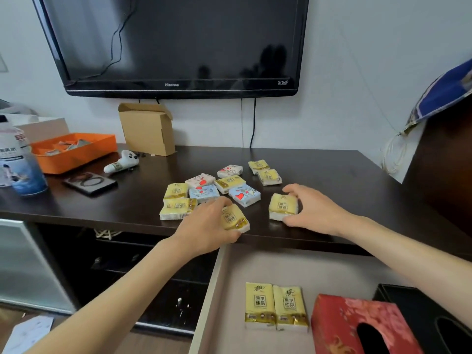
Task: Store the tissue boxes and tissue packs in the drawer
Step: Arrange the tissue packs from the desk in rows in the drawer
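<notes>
The left hand [207, 227] has its fingers curled around a yellow pack [233, 218] at the front edge of the table [332, 169]. The thumb is under the near side and the fingers lie over the far side, so the pack is held tight. The right hand [313, 209] pinches another yellow pack [282, 206], with fingers at the far corner and thumb at the near corner. This pack still sits flat on the table. Using both hands looks like a way to move two packs in one go.

Behind the hands, more packs [217, 190] lie in a loose pile, yellow, blue and pink. Right below the table edge the drawer [217, 290] is pulled open, so the packs only need a short drop. Inside it two yellow packs [275, 306] lie side by side next to a red box [339, 325] and a black box [419, 310].
</notes>
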{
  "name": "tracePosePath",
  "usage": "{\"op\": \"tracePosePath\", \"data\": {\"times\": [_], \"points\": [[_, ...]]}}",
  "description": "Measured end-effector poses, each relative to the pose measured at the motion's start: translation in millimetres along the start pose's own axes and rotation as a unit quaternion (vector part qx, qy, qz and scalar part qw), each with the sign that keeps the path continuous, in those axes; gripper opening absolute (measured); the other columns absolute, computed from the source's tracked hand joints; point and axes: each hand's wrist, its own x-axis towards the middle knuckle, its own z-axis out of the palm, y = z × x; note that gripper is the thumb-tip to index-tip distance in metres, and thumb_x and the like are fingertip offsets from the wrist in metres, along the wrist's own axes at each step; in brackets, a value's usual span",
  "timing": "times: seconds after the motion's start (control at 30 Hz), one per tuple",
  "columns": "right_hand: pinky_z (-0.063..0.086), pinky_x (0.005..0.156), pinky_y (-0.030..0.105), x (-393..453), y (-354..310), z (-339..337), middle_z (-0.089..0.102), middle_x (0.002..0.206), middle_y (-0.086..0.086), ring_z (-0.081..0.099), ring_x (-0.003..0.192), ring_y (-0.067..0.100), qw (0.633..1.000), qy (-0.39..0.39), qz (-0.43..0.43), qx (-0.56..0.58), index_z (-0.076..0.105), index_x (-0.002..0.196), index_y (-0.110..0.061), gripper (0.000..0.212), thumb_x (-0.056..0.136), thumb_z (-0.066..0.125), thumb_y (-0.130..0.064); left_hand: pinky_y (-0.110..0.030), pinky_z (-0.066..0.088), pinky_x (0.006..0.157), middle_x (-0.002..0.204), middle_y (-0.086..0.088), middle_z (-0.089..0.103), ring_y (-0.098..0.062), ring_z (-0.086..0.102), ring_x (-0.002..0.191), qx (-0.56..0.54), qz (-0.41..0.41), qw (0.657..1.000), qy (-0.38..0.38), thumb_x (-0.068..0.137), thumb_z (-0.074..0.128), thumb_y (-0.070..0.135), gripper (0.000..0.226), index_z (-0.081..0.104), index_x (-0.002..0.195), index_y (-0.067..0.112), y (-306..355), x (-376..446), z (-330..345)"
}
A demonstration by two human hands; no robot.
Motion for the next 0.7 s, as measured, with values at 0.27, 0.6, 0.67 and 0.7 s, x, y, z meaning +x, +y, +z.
{"op": "tracePosePath", "data": {"times": [0.27, 0.6, 0.67, 0.7], "points": [[0.054, 0.095, 0.025, -94.1, -23.9, -6.9, 0.062, 0.116, -0.029, 0.059, 0.112, -0.009, 0.991, -0.075, -0.086, 0.075, 0.047, 0.146, -0.042, 0.092, 0.062, 0.078, -0.061, -0.026, 0.051, 0.095, 0.126, 0.017, 0.059, 0.000, 0.058, 0.111, -0.120, 0.072, 0.984, -0.114, 0.070, 0.082, 0.041, 0.075, 0.047, 0.136, 0.036, 19.1, -66.3, -16.6], [0.027, 0.087, 0.010, -187.4, -44.1, 40.0, 0.043, 0.095, -0.025, 0.037, 0.094, 0.003, 0.958, -0.165, -0.169, -0.161, 0.046, 0.099, -0.041, 0.046, 0.070, 0.058, -0.075, -0.030, 0.049, 0.087, 0.116, 0.016, 0.057, -0.006, 0.052, 0.103, 0.006, 0.168, 0.961, -0.222, 0.071, 0.078, 0.052, 0.049, 0.052, 0.110, 0.036, 34.9, -141.9, 29.1], [0.021, 0.089, 0.010, -187.8, -48.8, 41.9, 0.041, 0.096, -0.023, 0.033, 0.093, 0.005, 0.955, -0.170, -0.169, -0.174, 0.049, 0.096, -0.038, 0.042, 0.073, 0.056, -0.073, -0.025, 0.046, 0.085, 0.111, 0.015, 0.057, -0.004, 0.048, 0.104, 0.013, 0.191, 0.960, -0.206, 0.072, 0.076, 0.053, 0.047, 0.054, 0.108, 0.033, 33.8, -146.3, 39.0], [0.020, 0.087, 0.014, -187.2, -51.2, 43.0, 0.042, 0.097, -0.021, 0.032, 0.093, 0.005, 0.954, -0.170, -0.167, -0.184, 0.050, 0.095, -0.037, 0.041, 0.075, 0.056, -0.073, -0.023, 0.044, 0.084, 0.109, 0.015, 0.057, -0.003, 0.046, 0.103, 0.014, 0.200, 0.960, -0.196, 0.072, 0.076, 0.054, 0.047, 0.055, 0.107, 0.032, 33.5, -147.6, 43.3]]}}
